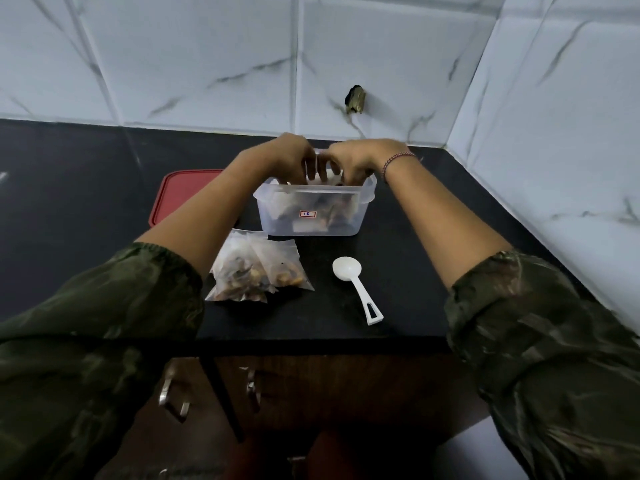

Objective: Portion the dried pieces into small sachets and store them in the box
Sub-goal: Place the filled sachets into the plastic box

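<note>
Here's the box (313,226), a clear plastic tub standing open on the black bench (398,271), set toward the back, close to the tiled wall (207,64). Through its near side you can make out the packed sachets (332,211), brown pieces showing, and a small red-edged sticker (308,213) on the front.

Both hands are in over the top. The left grip (289,157) comes in from the box's left and the right grip (353,161) from its right. Knuckles are up, fingers curled down past the rim and nearly meeting in the middle. There's something pale between the fingertips, but it's blurred. I can't tell whether either grip has hold of a sachet or is only touching the ones inside.

Just in front of the box, a touch to its left, the loose sachets (258,271) lie on the bench, filled and overlapping one another. In front of the box and to its right lies a white plastic spoon (356,289), bowl toward the box, handle pointing away. Left of the box, partly hidden by the left forearm, the red lid (183,192) lies flat.

The right wrist wears a braided bracelet (396,162), and both arms have dark green sleeves (104,323) pushed up. On the wall behind the box, a small dark lump (355,99) sits on the tile.
</note>
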The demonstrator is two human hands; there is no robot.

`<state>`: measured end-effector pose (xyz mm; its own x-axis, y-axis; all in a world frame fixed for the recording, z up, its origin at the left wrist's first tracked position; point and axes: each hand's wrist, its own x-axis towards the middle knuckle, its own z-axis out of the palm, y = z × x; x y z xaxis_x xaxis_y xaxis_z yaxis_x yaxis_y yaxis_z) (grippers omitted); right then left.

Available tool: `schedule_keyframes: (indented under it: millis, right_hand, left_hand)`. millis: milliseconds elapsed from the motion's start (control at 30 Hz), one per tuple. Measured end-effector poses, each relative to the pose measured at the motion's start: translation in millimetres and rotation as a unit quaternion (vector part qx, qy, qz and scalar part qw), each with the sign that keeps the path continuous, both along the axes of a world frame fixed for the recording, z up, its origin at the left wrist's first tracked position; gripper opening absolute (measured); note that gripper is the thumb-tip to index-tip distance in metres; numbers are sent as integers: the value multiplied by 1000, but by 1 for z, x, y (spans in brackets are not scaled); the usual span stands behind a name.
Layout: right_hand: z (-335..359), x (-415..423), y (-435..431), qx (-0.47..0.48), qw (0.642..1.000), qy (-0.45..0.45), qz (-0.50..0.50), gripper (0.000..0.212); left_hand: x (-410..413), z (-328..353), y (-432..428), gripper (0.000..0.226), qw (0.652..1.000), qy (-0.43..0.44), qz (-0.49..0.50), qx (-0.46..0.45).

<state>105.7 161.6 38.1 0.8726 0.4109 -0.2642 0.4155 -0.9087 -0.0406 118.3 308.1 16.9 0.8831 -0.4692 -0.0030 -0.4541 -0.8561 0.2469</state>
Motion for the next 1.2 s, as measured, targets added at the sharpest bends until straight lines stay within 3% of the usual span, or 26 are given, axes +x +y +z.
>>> schedule_keyframes:
  millis: [267,600,700,800,900,1000,1100,1200]
  right_hand:
    - [-13,10,10,-104,994,13,-36,36]
    - [-6,-9,13,-92,993,5,-74,37]
    - [1,-17,13,-34,995,-11,-90,41]
    - [7,-29,14,65,988,-93,-102,37]
    - [11,-41,22,139,966,-198,-90,33]
    - [14,-60,37,240,937,-242,-73,21]
    - [10,-82,55,316,909,-259,-84,14]
    - [-2,-102,62,335,911,-214,-110,12]
  left_hand:
    - [10,-18,-12,24,998,12,41,47]
    - [-11,1,3,26,985,167,44,10]
    - [-22,7,4,25,991,120,52,-23]
    - [-31,12,10,25,990,66,80,-96]
    - [-45,21,21,19,960,57,111,-250]
    - [-61,27,37,17,921,27,151,-358]
    - [-78,25,50,12,900,17,187,-393]
    - [-90,11,63,13,897,-4,216,-385]
